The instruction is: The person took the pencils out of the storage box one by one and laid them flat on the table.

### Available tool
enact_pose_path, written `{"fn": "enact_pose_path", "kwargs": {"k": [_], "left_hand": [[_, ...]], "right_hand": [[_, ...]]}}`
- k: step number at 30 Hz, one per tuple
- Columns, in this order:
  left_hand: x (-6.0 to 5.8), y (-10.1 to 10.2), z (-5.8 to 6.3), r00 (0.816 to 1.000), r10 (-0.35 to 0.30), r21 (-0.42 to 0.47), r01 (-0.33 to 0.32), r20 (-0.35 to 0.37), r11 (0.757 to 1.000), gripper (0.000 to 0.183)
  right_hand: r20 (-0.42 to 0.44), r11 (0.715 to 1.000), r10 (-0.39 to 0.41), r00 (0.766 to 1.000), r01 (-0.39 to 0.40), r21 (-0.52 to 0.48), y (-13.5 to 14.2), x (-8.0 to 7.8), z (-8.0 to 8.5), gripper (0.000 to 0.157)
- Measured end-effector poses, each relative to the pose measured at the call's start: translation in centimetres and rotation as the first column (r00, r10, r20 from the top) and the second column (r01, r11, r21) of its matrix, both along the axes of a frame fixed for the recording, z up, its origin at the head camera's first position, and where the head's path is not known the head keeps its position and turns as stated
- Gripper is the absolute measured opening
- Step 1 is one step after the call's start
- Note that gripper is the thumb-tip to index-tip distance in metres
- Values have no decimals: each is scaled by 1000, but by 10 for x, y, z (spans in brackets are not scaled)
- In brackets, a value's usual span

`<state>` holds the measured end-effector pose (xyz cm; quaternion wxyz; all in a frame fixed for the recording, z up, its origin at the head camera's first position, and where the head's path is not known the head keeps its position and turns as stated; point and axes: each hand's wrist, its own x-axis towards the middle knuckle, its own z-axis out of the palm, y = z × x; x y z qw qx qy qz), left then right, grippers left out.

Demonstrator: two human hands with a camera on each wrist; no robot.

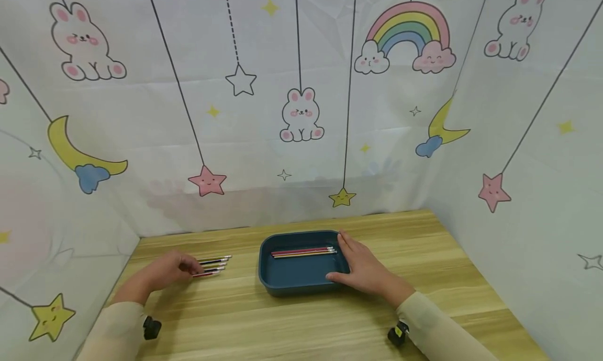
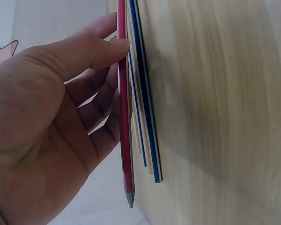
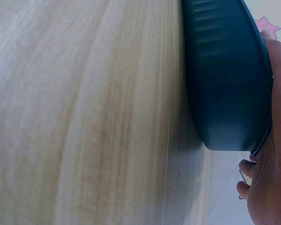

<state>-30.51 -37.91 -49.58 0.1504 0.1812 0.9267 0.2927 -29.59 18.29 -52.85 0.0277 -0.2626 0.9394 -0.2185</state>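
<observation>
My left hand pinches a red pencil between thumb and fingertips, at the left of the table. Its sharpened-looking dark end points down in the left wrist view. Right beside it lie several striped pencils, side by side, with their eraser ends toward the right. A dark blue rectangular tray stands at the middle of the table and holds a few pencils, red and yellow among them. At the tray's right end, my right hand grips the rim, its thumb at the near side and fingers farther back.
The wood-grain table is bounded by white cloth walls printed with rabbits, stars and moons, at the back and both sides. A small black device sits at the left wrist and another at the right.
</observation>
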Motion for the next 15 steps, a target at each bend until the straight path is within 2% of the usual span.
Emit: {"fn": "enact_pose_path", "kwargs": {"k": [7, 15], "left_hand": [[1, 1, -7, 999, 32, -12, -32, 6, 999, 25], [-2, 0, -11, 999, 23, -32, -24, -38, 999, 27]], "right_hand": [[-5, 1000, 0, 1000, 0, -2, 0, 0, -2, 115], [-10, 1000, -1, 1000, 1, -3, -1, 0, -1, 115]]}}
